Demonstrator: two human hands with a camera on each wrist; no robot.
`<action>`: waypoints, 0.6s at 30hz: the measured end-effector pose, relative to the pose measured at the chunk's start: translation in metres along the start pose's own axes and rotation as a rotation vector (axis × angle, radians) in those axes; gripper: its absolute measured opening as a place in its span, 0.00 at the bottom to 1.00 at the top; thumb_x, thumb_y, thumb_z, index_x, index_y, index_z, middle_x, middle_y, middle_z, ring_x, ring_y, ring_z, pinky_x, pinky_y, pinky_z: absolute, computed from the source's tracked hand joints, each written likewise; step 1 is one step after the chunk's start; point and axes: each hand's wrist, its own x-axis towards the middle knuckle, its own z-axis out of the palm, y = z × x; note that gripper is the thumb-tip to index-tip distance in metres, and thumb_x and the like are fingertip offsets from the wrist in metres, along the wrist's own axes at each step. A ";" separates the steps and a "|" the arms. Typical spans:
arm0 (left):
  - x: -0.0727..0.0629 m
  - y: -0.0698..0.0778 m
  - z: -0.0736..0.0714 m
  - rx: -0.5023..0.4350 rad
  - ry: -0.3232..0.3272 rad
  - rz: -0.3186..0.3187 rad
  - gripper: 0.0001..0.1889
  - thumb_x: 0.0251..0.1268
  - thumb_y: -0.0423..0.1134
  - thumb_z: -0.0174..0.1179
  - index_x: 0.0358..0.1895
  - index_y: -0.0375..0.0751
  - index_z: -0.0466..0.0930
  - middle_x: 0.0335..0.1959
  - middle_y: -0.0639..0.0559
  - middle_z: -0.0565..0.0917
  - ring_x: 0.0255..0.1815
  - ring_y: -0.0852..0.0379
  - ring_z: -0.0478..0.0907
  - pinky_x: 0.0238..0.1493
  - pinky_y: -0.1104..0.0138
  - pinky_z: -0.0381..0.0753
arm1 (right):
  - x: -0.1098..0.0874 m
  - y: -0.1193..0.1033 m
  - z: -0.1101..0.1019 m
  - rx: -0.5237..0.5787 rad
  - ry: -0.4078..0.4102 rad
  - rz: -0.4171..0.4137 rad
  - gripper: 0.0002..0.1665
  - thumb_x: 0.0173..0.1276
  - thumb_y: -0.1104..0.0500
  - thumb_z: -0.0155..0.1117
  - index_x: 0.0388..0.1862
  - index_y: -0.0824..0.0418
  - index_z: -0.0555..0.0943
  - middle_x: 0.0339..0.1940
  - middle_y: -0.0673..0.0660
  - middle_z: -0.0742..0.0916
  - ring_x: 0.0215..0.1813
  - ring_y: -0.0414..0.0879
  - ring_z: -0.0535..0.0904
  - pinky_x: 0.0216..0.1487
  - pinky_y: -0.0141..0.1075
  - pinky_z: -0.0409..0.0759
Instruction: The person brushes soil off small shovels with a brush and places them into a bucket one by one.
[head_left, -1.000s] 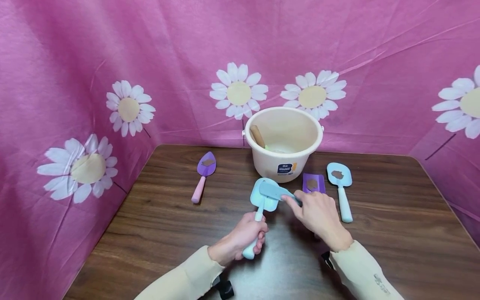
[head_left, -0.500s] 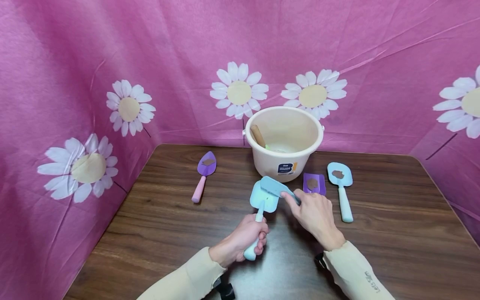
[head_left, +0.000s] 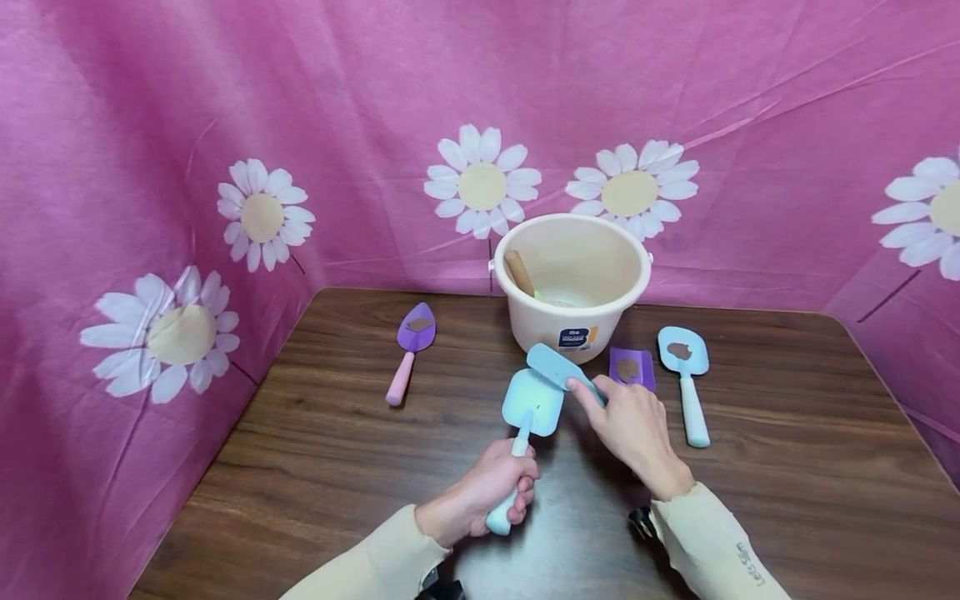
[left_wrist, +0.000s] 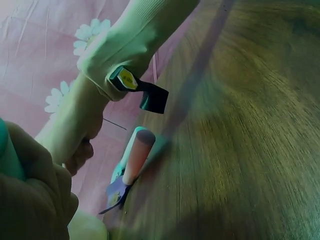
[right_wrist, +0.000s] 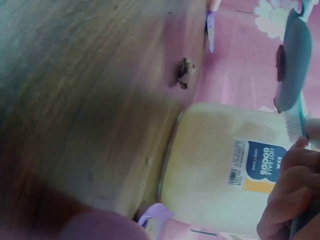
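Note:
My left hand (head_left: 491, 489) grips the pale handle of a light blue toy shovel (head_left: 531, 402), blade pointing away. In the right wrist view, brown bits cling to the shovel's blade (right_wrist: 296, 62). A blue brush (head_left: 553, 367) is held in my right hand (head_left: 628, 425), thumb along its handle. Its head lies just past the far edge of the blade; pale bristles (right_wrist: 294, 126) show in the right wrist view. A small brown clump (right_wrist: 185, 74) appears there too; whether it rests on the table or is in the air I cannot tell.
A cream bucket (head_left: 547, 325) with a wooden-handled tool (head_left: 519, 273) inside stands behind the hands. Left lies a purple trowel (head_left: 417, 327) with a pink handle. Right are a purple shovel (head_left: 632, 368) and another light blue shovel (head_left: 684, 353), all with brown patches, on the wooden table (head_left: 315, 467).
The brush has swept across the blade to its far edge, toward the bucket. The shovel has come slightly nearer the body, uncovering more of its blade.

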 end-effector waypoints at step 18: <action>0.001 -0.001 -0.002 0.049 0.018 -0.008 0.10 0.54 0.29 0.51 0.33 0.47 0.62 0.11 0.59 0.64 0.07 0.66 0.61 0.05 0.77 0.60 | -0.010 -0.007 -0.022 0.041 -0.257 -0.049 0.31 0.67 0.32 0.52 0.13 0.50 0.62 0.11 0.43 0.58 0.16 0.38 0.54 0.15 0.32 0.55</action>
